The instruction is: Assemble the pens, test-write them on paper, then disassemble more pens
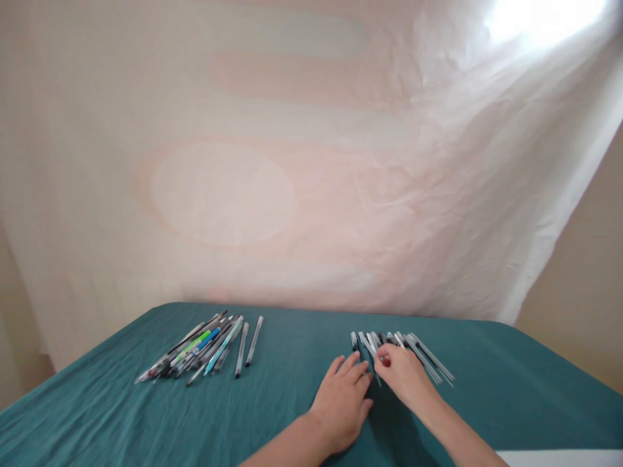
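Observation:
My left hand [343, 399] lies palm down on the cloth with its fingers spread, its fingertips by the lower end of a dark-tipped pen [354, 340]. To its right, my right hand [406, 376] has thumb and forefinger pinched together at a pale pen [366, 342] at the left of a row. The fingers cover part of that pen. More slim pens [428, 357] in the row lie side by side behind and right of this hand, partly hidden by it.
A loose heap of pens [204, 344], mostly grey and black with green, blue and turquoise ones, lies on the left. Two separate pens [254, 340] rest beside it. Dark green cloth [302, 350] covers the table; a pale sheet [311, 194] hangs behind.

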